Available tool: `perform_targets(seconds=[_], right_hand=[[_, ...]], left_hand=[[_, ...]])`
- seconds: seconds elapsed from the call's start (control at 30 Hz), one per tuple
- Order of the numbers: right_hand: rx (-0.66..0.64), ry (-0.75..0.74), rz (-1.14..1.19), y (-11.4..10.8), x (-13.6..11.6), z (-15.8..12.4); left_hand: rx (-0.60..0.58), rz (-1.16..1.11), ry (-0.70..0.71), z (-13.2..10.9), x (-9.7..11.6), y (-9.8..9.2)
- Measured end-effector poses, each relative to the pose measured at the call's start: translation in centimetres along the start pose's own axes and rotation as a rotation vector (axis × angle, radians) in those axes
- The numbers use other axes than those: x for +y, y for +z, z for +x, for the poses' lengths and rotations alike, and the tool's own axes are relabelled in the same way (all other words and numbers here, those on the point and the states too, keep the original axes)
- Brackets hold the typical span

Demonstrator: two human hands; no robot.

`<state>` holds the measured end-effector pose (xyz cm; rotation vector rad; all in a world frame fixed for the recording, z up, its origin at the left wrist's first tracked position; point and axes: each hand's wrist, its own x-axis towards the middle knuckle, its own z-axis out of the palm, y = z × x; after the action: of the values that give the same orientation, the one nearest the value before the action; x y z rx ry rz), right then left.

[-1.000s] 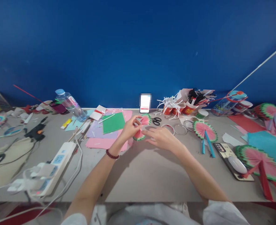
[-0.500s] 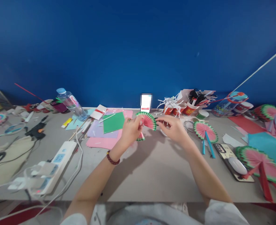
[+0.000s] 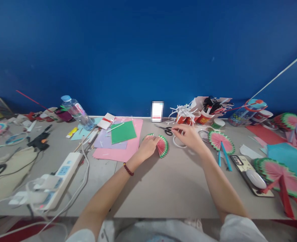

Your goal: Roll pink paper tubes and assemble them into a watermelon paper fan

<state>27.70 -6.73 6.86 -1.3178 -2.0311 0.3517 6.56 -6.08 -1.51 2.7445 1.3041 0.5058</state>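
Observation:
A pleated paper fan (image 3: 162, 147), pink with a green-and-white edge, is low over the grey table in front of me. My left hand (image 3: 148, 148) grips it from above, fingers folded over its middle and hiding part of the pleats. My right hand (image 3: 187, 136) hovers to the right with thumb and fingertips pinched together; what is between them, if anything, is too small to make out. Right by those fingertips lies a pair of black-handled scissors (image 3: 168, 131), blades pointing left. Under the right hand is a white ring (image 3: 179, 142), partly covered.
Coloured paper sheets (image 3: 123, 131) lie to the left, with a bottle (image 3: 79, 112) and a power strip (image 3: 62, 178) beyond. On the right are finished fans (image 3: 221, 142), a phone (image 3: 239, 164) with a mouse (image 3: 255, 178) on it, and red cups (image 3: 204, 117) of paper strips and tools.
My left hand has lowered the fan toward the table and turned it, away from the right hand. The scissors now show fully. My right hand has shifted slightly to the right.

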Motion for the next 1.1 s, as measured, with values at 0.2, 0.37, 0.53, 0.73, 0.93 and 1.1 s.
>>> perform_targets(seconds=[0.2,0.37,0.53,0.73,0.93,1.1], right_hand=[[-0.086,0.02,-0.018,0.4,0.3,0.1],[-0.107,0.044,-0.033,0.1,0.6,0.1],[-0.113,0.074,-0.036,-0.2,0.7,0.1],[-0.153,0.069,-0.031,0.2,0.6,0.2],[-0.191,0.071,-0.03,0.6,0.7,0.2],[-0.209,0.082,-0.02,0.4,1.0,0.1]], left_hand=[[-0.136,-0.128,-0.006,-0.1,-0.2,-0.3],[-0.035,-0.389,-0.007,-0.1,-2.2,-3.2],[0.182,-0.288,-0.261,-1.4,-9.0,-6.0],[0.311,0.037,-0.578,-4.7,-16.9,-4.7],[0.28,0.152,-0.668,-6.7,-18.8,-4.0],[0.452,0.268,-0.78,-6.6,-20.0,-5.6]])
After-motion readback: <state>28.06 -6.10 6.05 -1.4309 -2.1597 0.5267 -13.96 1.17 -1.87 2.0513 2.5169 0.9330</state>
